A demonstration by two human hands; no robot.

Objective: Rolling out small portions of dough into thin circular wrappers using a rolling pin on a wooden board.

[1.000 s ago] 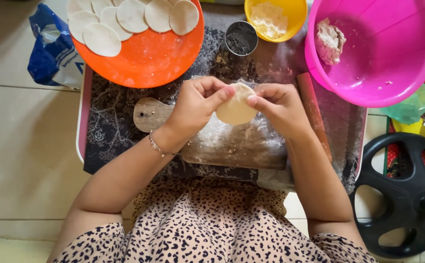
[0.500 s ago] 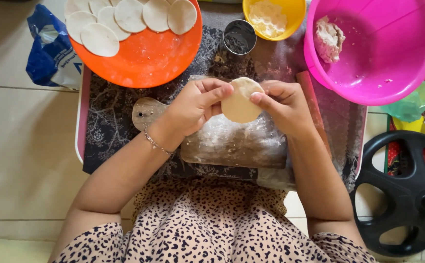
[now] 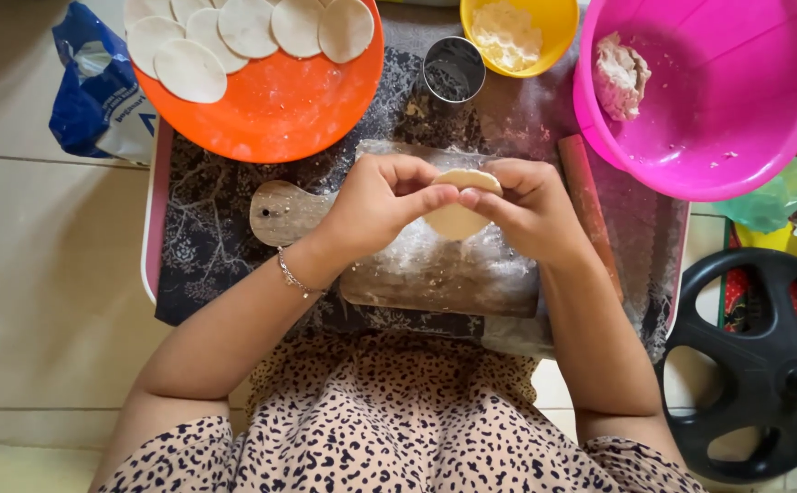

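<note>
Dough round [image 3: 453, 217]: pale disc, held up between both hands above the floured wooden board [image 3: 435, 274], at the middle of the work tray [image 3: 154, 228].
Left hand [image 3: 375, 203]: closed on the left edge of the disc, fingertips pinching it from above.
Right hand [image 3: 526, 208]: closed on the right edge, thumb and fingers pinching likewise; the two hands almost meet over the disc.
Step in hand: judged to be the shaping or folding of one round; whether any filling sits inside cannot be told.
Next move: would call for even pinching pressure along the rim and a steady hold, so that the thin dough neither tears nor stretches.
Rolling pin [image 3: 590, 205]: lies on the tray just right of the right hand.
Round cutter [image 3: 453, 68]: metal ring, far side of the board.
Orange plate [image 3: 270, 110]: far left, carrying a row of flat cut rounds [image 3: 248, 26] along its far edge.
Yellow bowl [image 3: 508, 32]: far centre, pale contents.
Pink bowl [image 3: 708, 91]: far right, with a lump of dough [image 3: 619, 73] inside.
Blue bag [image 3: 97, 87]: on the floor, left of the plate.
</note>
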